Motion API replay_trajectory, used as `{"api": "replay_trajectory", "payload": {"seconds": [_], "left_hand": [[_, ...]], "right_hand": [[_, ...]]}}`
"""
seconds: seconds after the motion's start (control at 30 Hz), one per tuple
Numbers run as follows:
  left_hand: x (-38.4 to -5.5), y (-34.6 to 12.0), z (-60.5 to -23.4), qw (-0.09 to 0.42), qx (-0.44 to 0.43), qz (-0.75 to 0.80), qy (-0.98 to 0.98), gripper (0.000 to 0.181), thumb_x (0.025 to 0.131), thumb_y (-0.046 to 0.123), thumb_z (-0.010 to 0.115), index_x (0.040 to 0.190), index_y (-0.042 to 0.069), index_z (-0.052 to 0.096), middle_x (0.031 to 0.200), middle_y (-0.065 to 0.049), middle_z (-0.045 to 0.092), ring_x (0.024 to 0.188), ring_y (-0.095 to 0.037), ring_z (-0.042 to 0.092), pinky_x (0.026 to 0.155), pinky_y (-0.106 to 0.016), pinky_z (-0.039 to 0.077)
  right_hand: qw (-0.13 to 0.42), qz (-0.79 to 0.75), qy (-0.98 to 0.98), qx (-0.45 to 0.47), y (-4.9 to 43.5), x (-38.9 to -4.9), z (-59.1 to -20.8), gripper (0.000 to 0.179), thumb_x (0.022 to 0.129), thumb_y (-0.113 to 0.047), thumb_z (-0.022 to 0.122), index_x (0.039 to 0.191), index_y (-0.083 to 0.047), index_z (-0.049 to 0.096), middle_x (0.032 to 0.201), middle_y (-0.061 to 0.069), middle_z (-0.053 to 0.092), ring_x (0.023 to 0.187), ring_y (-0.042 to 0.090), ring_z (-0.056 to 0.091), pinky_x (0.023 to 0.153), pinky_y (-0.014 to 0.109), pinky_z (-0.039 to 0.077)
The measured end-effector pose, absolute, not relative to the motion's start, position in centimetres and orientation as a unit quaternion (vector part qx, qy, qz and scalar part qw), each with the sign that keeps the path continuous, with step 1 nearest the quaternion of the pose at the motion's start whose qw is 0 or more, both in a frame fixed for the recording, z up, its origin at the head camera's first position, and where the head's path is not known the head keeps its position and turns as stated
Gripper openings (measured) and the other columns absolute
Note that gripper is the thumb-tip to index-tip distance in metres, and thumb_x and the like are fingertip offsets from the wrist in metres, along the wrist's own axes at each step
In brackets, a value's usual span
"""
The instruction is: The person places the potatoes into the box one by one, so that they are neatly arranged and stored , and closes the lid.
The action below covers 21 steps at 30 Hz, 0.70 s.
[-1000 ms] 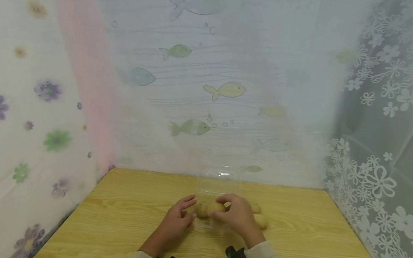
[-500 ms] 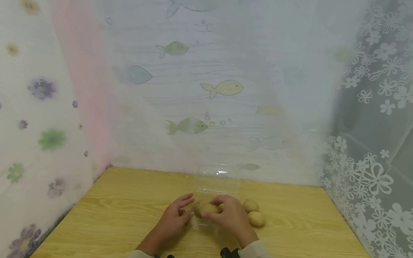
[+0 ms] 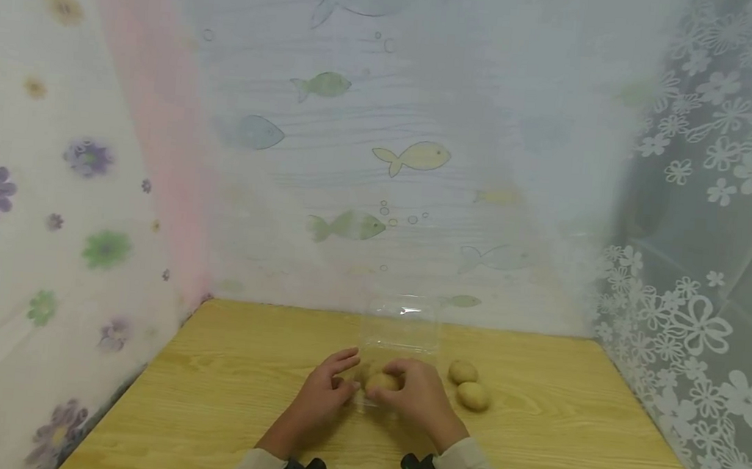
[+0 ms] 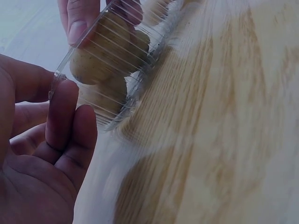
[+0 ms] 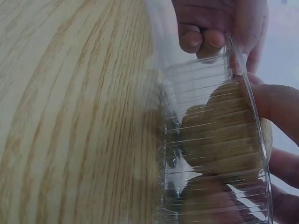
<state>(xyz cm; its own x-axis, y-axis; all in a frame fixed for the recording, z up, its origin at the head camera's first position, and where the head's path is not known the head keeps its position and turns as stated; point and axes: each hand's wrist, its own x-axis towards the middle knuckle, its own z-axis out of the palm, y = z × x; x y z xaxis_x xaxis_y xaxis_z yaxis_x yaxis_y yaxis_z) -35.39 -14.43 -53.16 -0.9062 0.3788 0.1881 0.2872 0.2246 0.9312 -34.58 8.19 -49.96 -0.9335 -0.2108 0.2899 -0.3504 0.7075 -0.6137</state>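
A clear plastic clamshell box (image 3: pixel 401 331) stands on the table with its lid raised at the back. My left hand (image 3: pixel 322 394) pinches the box's left rim between thumb and finger, as the left wrist view shows. My right hand (image 3: pixel 424 399) reaches over the box and holds a potato (image 3: pixel 380 384) inside it. Through the ribbed side in the left wrist view, the held potato (image 4: pixel 100 58) lies against other potatoes. The right wrist view shows the potatoes (image 5: pixel 229 130) behind the clear wall, with right fingers beside them. My right hand partly hides the box's inside from above.
Two loose potatoes (image 3: pixel 468 385) lie touching on the wooden table (image 3: pixel 553 425), just right of my right hand. Behind the table hangs a curtain printed with fish (image 3: pixel 415 156). Flowered curtains hang along the left and right sides.
My right hand has carried the potato a little left and down, among those in the box. The two loose potatoes show more fully now. My left hand stays at the rim.
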Motion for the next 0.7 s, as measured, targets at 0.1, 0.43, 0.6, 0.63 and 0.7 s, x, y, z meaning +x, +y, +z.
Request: {"api": "replay_trajectory", "payload": {"seconds": [0.1, 0.43, 0.6, 0.63, 0.7], "left_hand": [[-35.42, -14.38, -53.08, 0.038, 0.213, 0.586, 0.781, 0.056, 0.104, 0.013, 0.063, 0.156, 0.004, 0.044, 0.167, -0.008, 0.033, 0.071, -0.013, 0.057, 0.067, -0.026, 0.052], [-35.48, -14.44, -52.85, 0.041, 0.219, 0.592, 0.774, 0.057, 0.103, 0.012, 0.064, 0.155, -0.001, 0.044, 0.167, -0.013, 0.032, 0.070, -0.011, 0.057, 0.067, -0.025, 0.053], [-35.56, -14.31, -52.74, 0.042, 0.214, 0.599, 0.770, 0.058, 0.102, 0.011, 0.066, 0.154, -0.002, 0.045, 0.167, -0.013, 0.032, 0.070, -0.011, 0.058, 0.068, -0.025, 0.054], [-35.58, -14.28, -52.76, 0.042, 0.214, 0.600, 0.770, 0.058, 0.102, 0.011, 0.066, 0.154, -0.003, 0.045, 0.167, -0.013, 0.032, 0.071, -0.011, 0.059, 0.068, -0.025, 0.054], [-35.58, -14.25, -52.81, 0.042, 0.214, 0.602, 0.768, 0.058, 0.101, 0.010, 0.067, 0.153, -0.004, 0.045, 0.167, -0.014, 0.032, 0.071, -0.012, 0.059, 0.068, -0.025, 0.054]], "right_hand": [[0.098, 0.349, -0.918, 0.159, 8.16, -34.57, -49.96, 0.047, 0.080, -0.046, 0.088, 0.110, -0.011, 0.080, 0.112, 0.003, 0.077, 0.108, 0.025, 0.071, 0.091, 0.045, 0.058], [0.072, 0.345, -0.920, 0.170, 8.27, -34.55, -49.82, 0.051, 0.084, -0.050, 0.084, 0.114, -0.010, 0.080, 0.115, 0.005, 0.077, 0.111, 0.026, 0.070, 0.092, 0.046, 0.057], [0.061, 0.339, -0.921, 0.182, 8.46, -34.61, -49.88, 0.051, 0.087, -0.049, 0.082, 0.116, -0.008, 0.079, 0.116, 0.007, 0.077, 0.111, 0.026, 0.070, 0.093, 0.047, 0.057], [0.060, 0.338, -0.921, 0.185, 8.50, -34.61, -49.91, 0.050, 0.087, -0.049, 0.082, 0.117, -0.008, 0.079, 0.116, 0.007, 0.077, 0.111, 0.027, 0.070, 0.094, 0.047, 0.057], [0.058, 0.336, -0.920, 0.191, 8.59, -34.61, -49.94, 0.050, 0.088, -0.048, 0.081, 0.117, -0.007, 0.078, 0.116, 0.007, 0.077, 0.111, 0.027, 0.070, 0.094, 0.048, 0.057]]}}
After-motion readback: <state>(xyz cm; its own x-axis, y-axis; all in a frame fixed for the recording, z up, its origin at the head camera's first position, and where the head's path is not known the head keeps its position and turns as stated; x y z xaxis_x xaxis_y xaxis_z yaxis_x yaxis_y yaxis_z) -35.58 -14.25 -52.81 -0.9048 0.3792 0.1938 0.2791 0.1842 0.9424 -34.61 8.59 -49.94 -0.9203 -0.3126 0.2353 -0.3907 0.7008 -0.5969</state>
